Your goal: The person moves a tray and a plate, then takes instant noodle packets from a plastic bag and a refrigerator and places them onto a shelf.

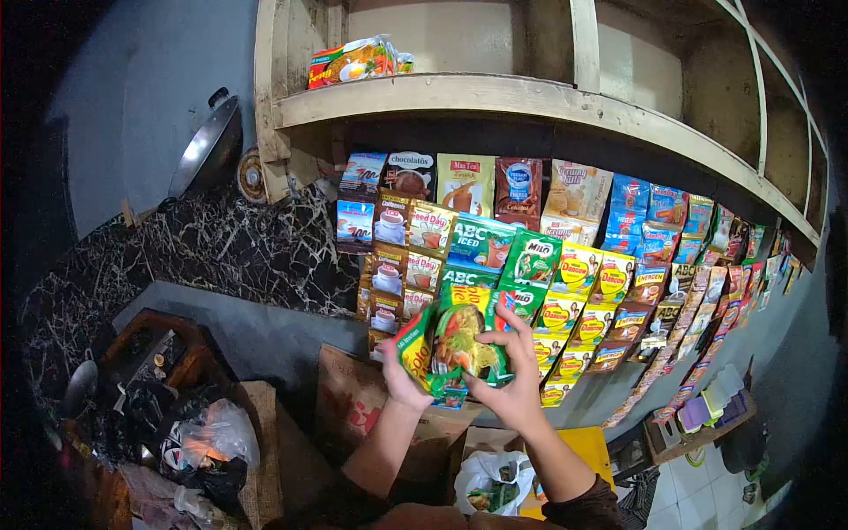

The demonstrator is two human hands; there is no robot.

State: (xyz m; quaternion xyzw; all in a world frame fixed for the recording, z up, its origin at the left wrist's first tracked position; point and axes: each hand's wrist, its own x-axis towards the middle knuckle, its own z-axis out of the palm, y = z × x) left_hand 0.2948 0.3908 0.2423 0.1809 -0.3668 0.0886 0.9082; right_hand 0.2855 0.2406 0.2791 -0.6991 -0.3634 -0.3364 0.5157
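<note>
Both hands hold green and yellow instant noodle packets (455, 340) in front of my chest, more than one pressed together, with "Soto" on the left part. My left hand (405, 380) is closed around the lower left edge. My right hand (512, 362) grips the right side, its thumb and fingers across the front. Behind the packets hang strips of drink sachets, among them a green Milo sachet (533, 258) and a teal ABC sachet (481, 238). Below my right forearm, a white plastic bag (495, 481) contains more green packets.
A wooden shelf (424, 91) runs overhead, with noodle packs (353, 62) at its left end. A wok (208, 146) hangs on the left wall. Bags (212, 442) crowd the lower left, near a cardboard box (349, 397). A small rack (707, 420) stands at right.
</note>
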